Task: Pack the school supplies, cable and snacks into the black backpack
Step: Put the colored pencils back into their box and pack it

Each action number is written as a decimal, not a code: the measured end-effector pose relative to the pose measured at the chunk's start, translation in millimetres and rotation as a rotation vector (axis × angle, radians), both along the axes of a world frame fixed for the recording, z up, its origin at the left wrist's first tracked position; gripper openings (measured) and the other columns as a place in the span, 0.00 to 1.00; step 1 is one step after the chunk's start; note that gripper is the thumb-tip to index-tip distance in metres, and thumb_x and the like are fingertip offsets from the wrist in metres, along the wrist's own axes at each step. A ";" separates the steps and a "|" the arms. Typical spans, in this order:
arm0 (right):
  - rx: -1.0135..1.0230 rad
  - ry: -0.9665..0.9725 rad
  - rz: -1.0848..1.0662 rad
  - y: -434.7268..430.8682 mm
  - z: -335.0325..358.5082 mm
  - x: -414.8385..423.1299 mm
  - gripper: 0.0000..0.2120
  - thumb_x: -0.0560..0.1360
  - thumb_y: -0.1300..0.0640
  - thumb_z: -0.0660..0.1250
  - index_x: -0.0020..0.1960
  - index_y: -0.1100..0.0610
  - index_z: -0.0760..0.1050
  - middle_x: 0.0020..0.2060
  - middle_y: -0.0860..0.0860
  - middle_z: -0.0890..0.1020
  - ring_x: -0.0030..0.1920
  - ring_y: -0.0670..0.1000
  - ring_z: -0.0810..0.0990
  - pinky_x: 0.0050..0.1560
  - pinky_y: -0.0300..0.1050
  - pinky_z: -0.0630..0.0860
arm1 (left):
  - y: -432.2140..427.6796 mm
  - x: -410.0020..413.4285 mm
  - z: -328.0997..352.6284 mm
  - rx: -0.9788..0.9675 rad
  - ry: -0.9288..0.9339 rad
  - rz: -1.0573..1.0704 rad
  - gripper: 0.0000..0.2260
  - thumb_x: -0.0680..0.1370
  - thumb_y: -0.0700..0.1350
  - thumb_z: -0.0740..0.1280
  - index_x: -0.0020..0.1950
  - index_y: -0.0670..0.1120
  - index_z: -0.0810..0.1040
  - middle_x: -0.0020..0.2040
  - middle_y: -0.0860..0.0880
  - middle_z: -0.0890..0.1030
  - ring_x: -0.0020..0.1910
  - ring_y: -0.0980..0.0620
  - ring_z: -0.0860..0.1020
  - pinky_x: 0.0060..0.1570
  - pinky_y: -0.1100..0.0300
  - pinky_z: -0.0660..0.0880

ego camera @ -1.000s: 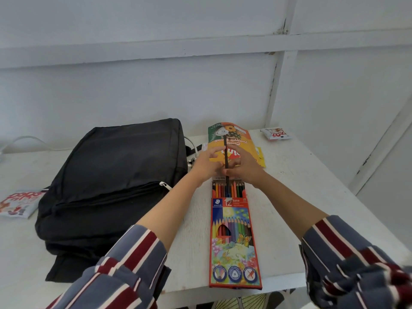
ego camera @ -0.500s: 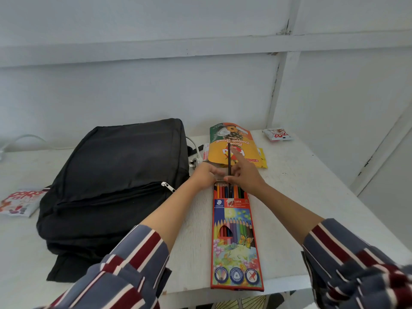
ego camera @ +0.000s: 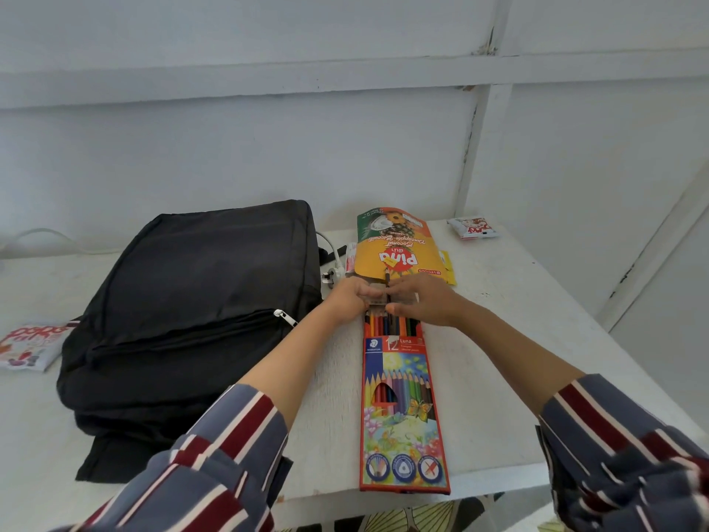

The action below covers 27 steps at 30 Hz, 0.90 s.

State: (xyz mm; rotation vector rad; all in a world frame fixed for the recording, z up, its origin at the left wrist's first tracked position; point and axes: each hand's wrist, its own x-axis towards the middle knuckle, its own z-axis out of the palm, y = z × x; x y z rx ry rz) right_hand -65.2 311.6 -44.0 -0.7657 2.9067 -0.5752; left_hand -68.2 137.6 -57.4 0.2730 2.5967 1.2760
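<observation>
A long box of coloured pencils [ego camera: 403, 412] lies on the white table [ego camera: 498, 339], its far end open with pencil ends showing. My right hand [ego camera: 426, 301] pinches a dark pencil [ego camera: 388, 282] that stands mostly inside the box. My left hand [ego camera: 351, 297] holds the box's open flap at the far end. The black backpack [ego camera: 192, 301] lies flat to the left, its zipper pull [ego camera: 284, 316] near my left wrist. Beyond my hands lies a yellow and green biscuit packet [ego camera: 395, 243].
A small red and white snack packet [ego camera: 472, 227] sits at the table's far right corner. Another snack packet [ego camera: 28, 345] lies left of the backpack. A white cable and plug [ego camera: 330, 263] lie between backpack and biscuit packet. The table's front edge runs just below the pencil box.
The dark pencil has slid down into the box, from sticking far out to only its tip showing. Both hands have drawn closer to the box's open end.
</observation>
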 end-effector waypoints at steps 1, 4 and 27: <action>-0.007 0.011 -0.022 -0.9 0.4 -0.2 0.26 0.76 0.47 0.63 0.71 0.54 0.65 0.71 0.52 0.67 0.71 0.53 0.64 0.69 0.52 0.62 | 0.1 0.5 0.3 0.002 0.000 0.002 0.14 0.77 0.30 0.60 0.59 0.38 0.78 0.56 0.38 0.77 0.58 0.43 0.75 0.53 0.59 0.73; 0.202 -0.026 0.016 -7.5 -5.6 1.4 0.30 0.78 0.45 0.58 0.76 0.53 0.53 0.76 0.50 0.53 0.75 0.52 0.52 0.73 0.57 0.48 | -1.0 -0.2 -0.4 0.004 -0.009 -0.005 0.14 0.76 0.29 0.60 0.59 0.38 0.78 0.56 0.39 0.78 0.58 0.42 0.75 0.53 0.58 0.73; -0.097 -0.205 -0.054 -4.1 -14.7 10.8 0.34 0.71 0.51 0.71 0.73 0.58 0.62 0.74 0.52 0.61 0.73 0.51 0.59 0.69 0.45 0.60 | -0.9 -3.3 -6.5 -0.124 0.032 0.008 0.19 0.75 0.32 0.64 0.64 0.44 0.76 0.58 0.46 0.74 0.57 0.47 0.73 0.52 0.59 0.74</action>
